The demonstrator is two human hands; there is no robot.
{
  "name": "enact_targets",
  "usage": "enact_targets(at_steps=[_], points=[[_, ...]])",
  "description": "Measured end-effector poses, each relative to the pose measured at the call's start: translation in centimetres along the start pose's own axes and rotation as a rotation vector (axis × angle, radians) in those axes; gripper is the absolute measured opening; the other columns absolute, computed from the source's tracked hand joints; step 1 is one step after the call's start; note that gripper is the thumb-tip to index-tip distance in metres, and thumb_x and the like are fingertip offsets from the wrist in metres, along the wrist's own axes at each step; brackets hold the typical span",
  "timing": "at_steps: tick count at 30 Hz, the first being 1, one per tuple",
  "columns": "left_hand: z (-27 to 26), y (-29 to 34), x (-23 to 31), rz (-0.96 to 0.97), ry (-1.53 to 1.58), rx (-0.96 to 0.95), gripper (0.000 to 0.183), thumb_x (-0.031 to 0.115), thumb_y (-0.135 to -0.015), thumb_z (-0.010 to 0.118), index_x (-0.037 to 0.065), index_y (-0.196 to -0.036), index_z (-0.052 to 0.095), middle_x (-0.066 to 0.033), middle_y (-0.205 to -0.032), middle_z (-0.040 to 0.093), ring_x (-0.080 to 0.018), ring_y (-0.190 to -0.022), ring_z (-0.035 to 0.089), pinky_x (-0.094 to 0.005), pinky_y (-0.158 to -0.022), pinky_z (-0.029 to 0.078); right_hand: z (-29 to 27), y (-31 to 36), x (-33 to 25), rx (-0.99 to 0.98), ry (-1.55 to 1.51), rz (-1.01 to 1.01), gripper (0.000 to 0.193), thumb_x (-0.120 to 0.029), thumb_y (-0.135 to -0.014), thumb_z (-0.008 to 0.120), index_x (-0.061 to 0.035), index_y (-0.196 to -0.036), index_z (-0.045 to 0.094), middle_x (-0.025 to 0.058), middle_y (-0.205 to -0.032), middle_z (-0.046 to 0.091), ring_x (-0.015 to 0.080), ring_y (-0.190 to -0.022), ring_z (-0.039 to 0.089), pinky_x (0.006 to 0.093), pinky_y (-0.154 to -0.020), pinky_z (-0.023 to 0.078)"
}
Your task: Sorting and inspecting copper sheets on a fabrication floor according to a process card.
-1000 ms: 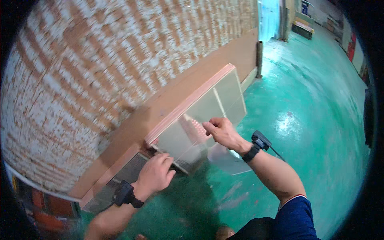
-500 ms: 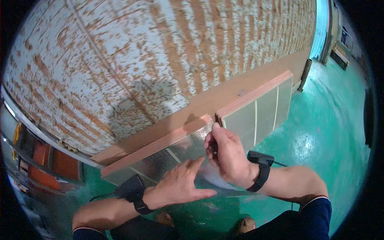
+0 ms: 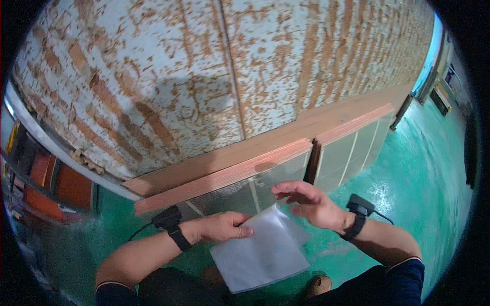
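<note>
A folded, translucent whitish plastic sheet [image 3: 263, 255] hangs low in front of me. My left hand [image 3: 223, 227] grips its upper left edge, with the thumb on top and the fingers behind. My right hand [image 3: 314, 205] is open just beyond the sheet's upper right corner, fingers stretched toward the left. Whether it touches the corner I cannot tell. Past both hands lean two stacks of thin panels with pinkish edges and glossy grey-green faces: a left stack [image 3: 229, 191] and a right stack [image 3: 352, 148], with a dark gap between them.
Behind the stacks, a brown board [image 3: 275, 130] stands against a large upright panel [image 3: 204, 66] of peeling white and brown. Metal framing with orange-red panels [image 3: 76, 183] is at the left. Glossy green floor [image 3: 423, 168] extends to the right. My shoe [image 3: 319, 285] shows below.
My right hand has drawn back from the gap between the stacks and opened. My left hand, spread before, now holds the plastic sheet, which has come into plain view.
</note>
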State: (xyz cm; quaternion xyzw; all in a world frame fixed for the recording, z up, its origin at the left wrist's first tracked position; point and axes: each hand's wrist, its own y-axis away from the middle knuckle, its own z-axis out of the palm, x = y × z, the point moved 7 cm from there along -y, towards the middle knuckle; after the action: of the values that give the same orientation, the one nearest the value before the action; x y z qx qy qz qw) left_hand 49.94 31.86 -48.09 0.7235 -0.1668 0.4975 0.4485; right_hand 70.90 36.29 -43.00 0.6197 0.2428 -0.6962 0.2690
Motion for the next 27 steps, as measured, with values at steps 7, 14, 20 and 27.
enact_targets(at_steps=[7, 14, 20, 27], points=[[1.1, 0.6, -0.7, -0.177, 0.094, -0.063, 0.050, 0.034, -0.106, 0.062, 0.003, -0.144, 0.056, -0.0068, -0.131, 0.067, -0.0130, -0.115, 0.061, -0.0336, -0.102, 0.049, 5.3, -1.3, -1.0, -0.264, 0.575, -0.300, 0.042, 0.010, -0.083, 0.061, -0.0081, -0.121, 0.065, 0.0161, -0.141, 0.056, 0.0377, -0.130, 0.055, 0.0444, -0.104, 0.048], [-1.1, 3.0, -0.2, 0.017, -0.139, 0.108, 0.043, 0.025, -0.104, 0.064, 0.003, -0.141, 0.059, -0.0092, -0.122, 0.070, -0.0158, -0.113, 0.064, -0.0328, -0.097, 0.053, 5.9, -0.8, -4.1, -0.358, 0.765, -0.548, 0.028, -0.005, -0.073, 0.077, -0.0062, -0.098, 0.064, 0.0099, -0.110, 0.069, 0.0360, -0.116, 0.063, 0.0485, -0.093, 0.053], [-6.8, 22.3, -5.4, 0.281, 0.097, 1.427, 0.020, 0.014, -0.105, 0.062, 0.005, -0.123, 0.065, -0.0100, -0.118, 0.069, -0.0134, -0.104, 0.066, -0.0311, -0.085, 0.056, -5.5, 0.1, -0.9, -0.032, 0.326, -0.258, 0.024, -0.028, -0.093, 0.073, -0.0045, -0.093, 0.066, 0.0117, -0.086, 0.070, 0.0279, -0.090, 0.070, 0.0397, -0.079, 0.056], [-4.5, 25.1, -14.6, 0.023, 0.066, 1.811, 0.040, 0.008, -0.102, 0.063, 0.003, -0.141, 0.058, -0.0070, -0.133, 0.061, -0.0160, -0.116, 0.060, -0.0305, -0.096, 0.052, -8.7, -1.8, 4.4, 0.087, 0.251, 0.107, 0.034, -0.037, -0.100, 0.061, -0.0038, -0.100, 0.070, 0.0127, -0.084, 0.071, 0.0241, -0.080, 0.069, 0.0383, -0.074, 0.055]])
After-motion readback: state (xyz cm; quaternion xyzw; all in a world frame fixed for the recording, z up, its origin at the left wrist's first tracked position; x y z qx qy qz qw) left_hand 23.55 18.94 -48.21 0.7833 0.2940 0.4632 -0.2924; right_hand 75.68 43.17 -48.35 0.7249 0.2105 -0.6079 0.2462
